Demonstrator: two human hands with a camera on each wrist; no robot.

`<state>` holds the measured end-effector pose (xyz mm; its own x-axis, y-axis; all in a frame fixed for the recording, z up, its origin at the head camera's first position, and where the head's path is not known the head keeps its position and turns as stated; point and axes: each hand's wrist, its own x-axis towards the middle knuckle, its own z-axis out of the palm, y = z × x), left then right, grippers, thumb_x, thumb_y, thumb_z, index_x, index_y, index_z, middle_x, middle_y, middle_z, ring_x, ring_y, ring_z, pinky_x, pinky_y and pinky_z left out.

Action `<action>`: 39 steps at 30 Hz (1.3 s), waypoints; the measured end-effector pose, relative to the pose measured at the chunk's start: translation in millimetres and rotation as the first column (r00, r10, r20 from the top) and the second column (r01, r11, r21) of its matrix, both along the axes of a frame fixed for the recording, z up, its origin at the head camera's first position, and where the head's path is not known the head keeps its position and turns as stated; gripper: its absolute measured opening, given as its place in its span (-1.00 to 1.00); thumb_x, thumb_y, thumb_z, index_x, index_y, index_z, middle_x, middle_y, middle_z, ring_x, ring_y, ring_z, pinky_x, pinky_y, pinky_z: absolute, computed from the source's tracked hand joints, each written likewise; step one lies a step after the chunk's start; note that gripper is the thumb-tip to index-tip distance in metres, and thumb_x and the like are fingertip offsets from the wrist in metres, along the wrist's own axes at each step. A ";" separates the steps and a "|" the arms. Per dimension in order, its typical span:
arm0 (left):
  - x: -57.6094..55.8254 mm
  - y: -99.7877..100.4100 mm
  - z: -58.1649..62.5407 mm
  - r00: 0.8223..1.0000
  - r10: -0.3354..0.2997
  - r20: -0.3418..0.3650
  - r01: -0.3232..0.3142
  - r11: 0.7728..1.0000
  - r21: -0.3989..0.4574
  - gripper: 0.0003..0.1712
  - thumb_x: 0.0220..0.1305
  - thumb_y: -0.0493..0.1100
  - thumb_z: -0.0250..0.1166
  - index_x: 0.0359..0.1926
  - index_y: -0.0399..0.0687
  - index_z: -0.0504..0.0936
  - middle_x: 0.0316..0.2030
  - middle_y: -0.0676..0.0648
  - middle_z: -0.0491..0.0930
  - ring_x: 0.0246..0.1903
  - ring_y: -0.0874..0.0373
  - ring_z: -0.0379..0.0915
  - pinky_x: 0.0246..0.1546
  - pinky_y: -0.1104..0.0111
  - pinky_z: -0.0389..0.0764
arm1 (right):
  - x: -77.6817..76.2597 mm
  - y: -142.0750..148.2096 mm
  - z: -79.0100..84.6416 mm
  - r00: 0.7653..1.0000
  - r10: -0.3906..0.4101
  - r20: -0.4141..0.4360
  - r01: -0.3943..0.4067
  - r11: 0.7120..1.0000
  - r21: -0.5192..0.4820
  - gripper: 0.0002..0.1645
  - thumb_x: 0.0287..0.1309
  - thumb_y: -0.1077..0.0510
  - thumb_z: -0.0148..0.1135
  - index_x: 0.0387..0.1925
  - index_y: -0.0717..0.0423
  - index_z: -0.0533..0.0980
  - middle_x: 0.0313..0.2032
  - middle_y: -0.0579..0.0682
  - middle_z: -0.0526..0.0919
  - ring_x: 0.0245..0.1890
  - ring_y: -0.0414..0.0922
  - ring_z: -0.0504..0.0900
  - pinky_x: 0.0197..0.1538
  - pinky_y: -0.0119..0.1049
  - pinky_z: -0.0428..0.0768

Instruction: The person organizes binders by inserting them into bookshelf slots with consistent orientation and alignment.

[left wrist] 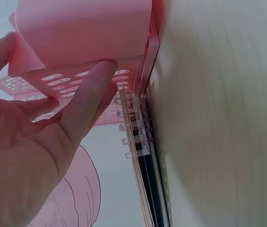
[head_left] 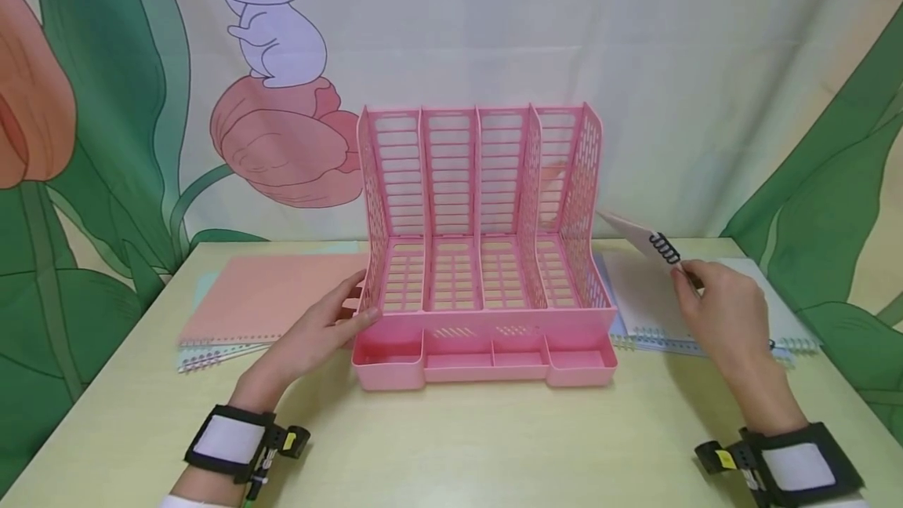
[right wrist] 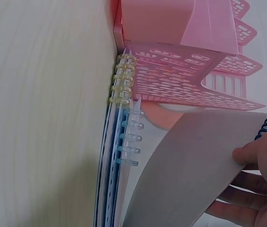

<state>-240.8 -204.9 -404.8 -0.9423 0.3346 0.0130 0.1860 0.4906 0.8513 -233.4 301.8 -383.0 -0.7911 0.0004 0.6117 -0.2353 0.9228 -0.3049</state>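
The light in here is bright and soft, and it spreads over the pale table (head_left: 451,449). Fuzzy shadows lie on it near the left hand (head_left: 320,328) and the right hand (head_left: 727,308). The far cloth (head_left: 458,30) has grey, shady folds on the right. Both wrist views look dimmer and hazy, and the lifted notebook (right wrist: 195,161) looks grey and shaded.

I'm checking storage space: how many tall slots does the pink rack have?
4, side by side: far left slot, middle left slot, middle right slot, far right slot. None look hidden.
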 end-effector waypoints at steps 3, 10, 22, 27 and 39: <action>-0.4 0.0 -0.3 1.000 0.003 -0.002 -0.003 1.000 -0.002 -0.07 0.49 0.18 0.21 0.64 -0.01 -0.02 0.43 -0.34 0.22 0.22 -0.26 0.44 0.04 0.08 0.68 | -0.2 -1.1 0.5 1.000 0.000 -0.016 -0.001 1.000 -0.009 -0.73 0.32 0.27 0.33 -0.07 0.45 0.65 -0.27 0.39 0.71 -0.34 0.27 0.69 -0.42 0.13 0.59; -0.9 0.0 -1.0 1.000 0.002 0.003 -0.002 1.000 0.001 -0.06 0.49 0.18 0.22 0.65 -0.02 -0.03 0.43 -0.34 0.22 0.22 -0.27 0.43 0.03 0.09 0.68 | 1.0 -4.7 1.6 0.999 -0.016 -0.038 0.014 0.999 -0.030 -0.74 0.33 0.28 0.32 -0.06 0.42 0.65 -0.24 0.38 0.70 -0.32 0.27 0.70 -0.41 0.13 0.62; -0.8 0.2 -0.8 1.000 0.005 0.014 -0.005 1.000 0.012 -0.05 0.49 0.17 0.23 0.65 -0.03 -0.04 0.42 -0.34 0.22 0.22 -0.27 0.42 0.03 0.09 0.68 | 2.1 -8.4 6.4 0.997 -0.025 -0.067 0.021 0.997 -0.069 -0.74 0.36 0.26 0.30 -0.06 0.43 0.64 -0.18 0.39 0.70 -0.27 0.27 0.69 -0.36 0.16 0.64; -1.1 -0.3 -1.6 1.000 0.002 0.010 -0.002 1.000 0.013 -0.05 0.49 0.18 0.22 0.65 -0.02 -0.03 0.42 -0.34 0.22 0.22 -0.28 0.42 0.03 0.09 0.68 | 2.7 -9.7 7.6 0.997 -0.032 -0.068 0.026 0.996 -0.085 -0.73 0.38 0.24 0.29 -0.06 0.42 0.63 -0.15 0.39 0.70 -0.24 0.27 0.69 -0.32 0.18 0.66; -1.8 -0.4 -2.3 1.000 -0.003 0.003 0.003 1.000 0.015 -0.06 0.49 0.16 0.22 0.64 -0.03 -0.03 0.41 -0.34 0.24 0.21 -0.27 0.44 0.01 0.10 0.69 | 5.1 -14.1 10.0 0.992 -0.018 -0.128 0.002 0.993 -0.118 -0.73 0.36 0.25 0.30 -0.07 0.43 0.64 -0.13 0.39 0.70 -0.25 0.27 0.70 -0.32 0.19 0.66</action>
